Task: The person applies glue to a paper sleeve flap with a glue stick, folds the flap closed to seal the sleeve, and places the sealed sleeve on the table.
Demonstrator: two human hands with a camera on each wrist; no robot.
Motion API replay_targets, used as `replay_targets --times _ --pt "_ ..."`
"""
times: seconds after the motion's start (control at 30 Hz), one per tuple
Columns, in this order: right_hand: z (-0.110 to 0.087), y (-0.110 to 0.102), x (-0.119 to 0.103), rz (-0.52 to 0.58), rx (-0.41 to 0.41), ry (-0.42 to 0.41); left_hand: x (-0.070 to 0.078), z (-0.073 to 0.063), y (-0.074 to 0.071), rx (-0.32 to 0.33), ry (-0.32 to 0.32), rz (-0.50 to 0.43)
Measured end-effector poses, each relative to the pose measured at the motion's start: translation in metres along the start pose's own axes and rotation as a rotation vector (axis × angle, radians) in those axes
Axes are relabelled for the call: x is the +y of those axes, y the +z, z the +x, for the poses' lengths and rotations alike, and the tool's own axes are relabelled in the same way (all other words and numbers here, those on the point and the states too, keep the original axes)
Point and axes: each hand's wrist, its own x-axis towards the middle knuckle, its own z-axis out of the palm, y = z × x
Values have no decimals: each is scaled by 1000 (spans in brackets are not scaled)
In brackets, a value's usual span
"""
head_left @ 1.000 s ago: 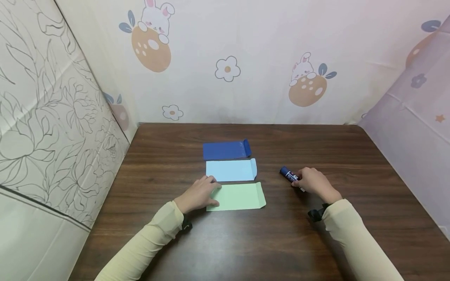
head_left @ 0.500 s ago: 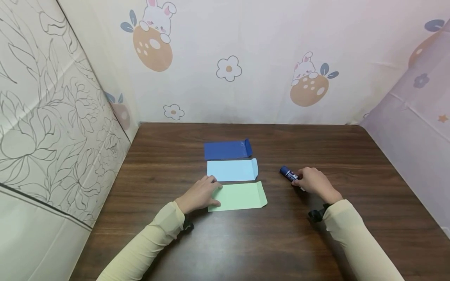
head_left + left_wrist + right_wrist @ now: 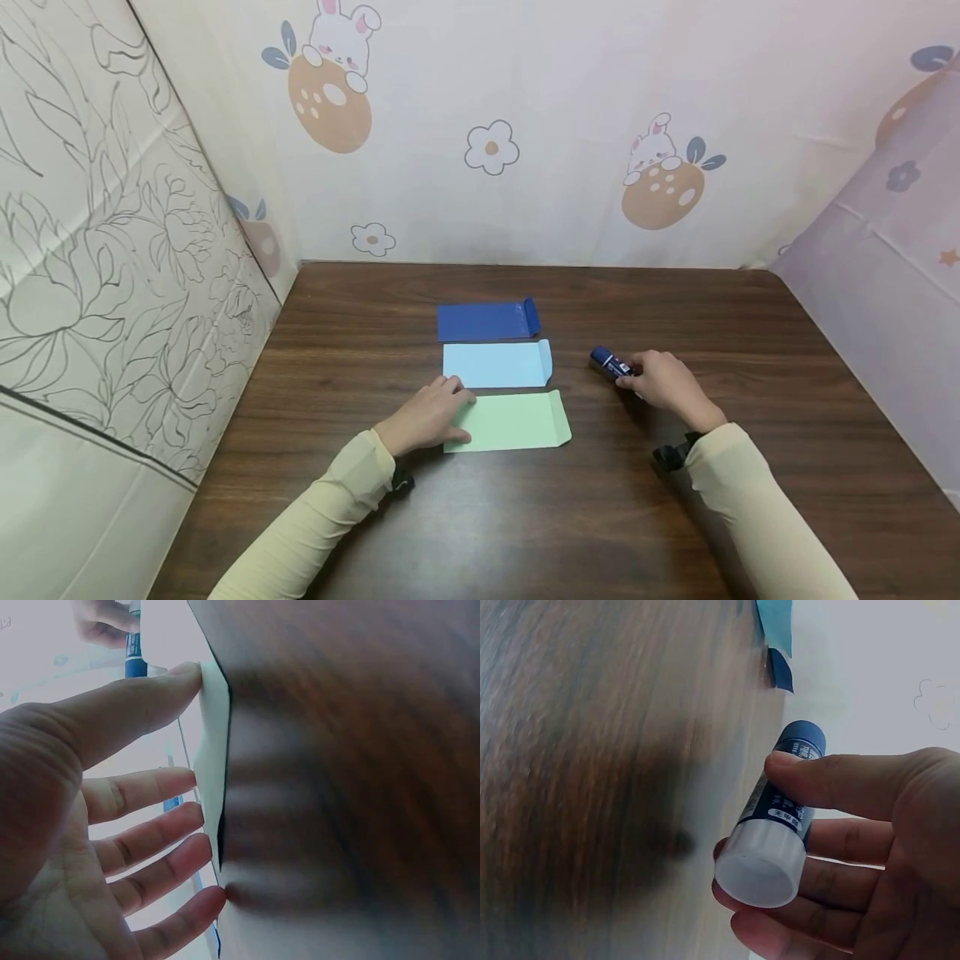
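Observation:
Spread, fairly straight fingers of my left hand [image 3: 427, 415] rest at the left end of a light green envelope [image 3: 517, 419]; in the left wrist view the thumb touches its paper. My right hand [image 3: 670, 387] holds a glue stick [image 3: 780, 795] between thumb and fingers. It has a dark blue cap and label and a white base, which faces the right wrist camera. Above the green envelope lies a light blue envelope [image 3: 491, 365], and beyond that a dark blue envelope [image 3: 483, 322]. All three have their flaps on the right.
The brown wooden table [image 3: 570, 517] carries the envelopes in a column near its middle. A patterned cloth wall [image 3: 555, 200] stands behind its far edge. Floral panels [image 3: 120, 250] close the left side, and a pale cloth [image 3: 892, 267] hangs on the right.
My right hand has shifted slightly away from me and to the left, carrying the glue stick along. My left hand stays at the green envelope's left end.

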Motion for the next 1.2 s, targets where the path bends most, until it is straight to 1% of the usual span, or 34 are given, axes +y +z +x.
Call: replay_targets --times 0.2,0.43,0.67,0.83,1.0,1.2 --pt "1 0 -5 53 20 1 1 -1 -1 0 -4 -7" --pt "-1 -1 -15 99 70 -30 2 1 0 5 -10 -5" --pt "-6 -5 -26 144 84 -51 1 0 -1 2 -8 -27" --pt "-8 -12 -30 154 97 -54 0 -1 0 3 -5 -33" --pt "-10 -18 -33 180 98 -65 0 -1 1 0 -15 -39" --pt "-9 -21 -34 223 104 -70 1 0 2 21 -17 -30"
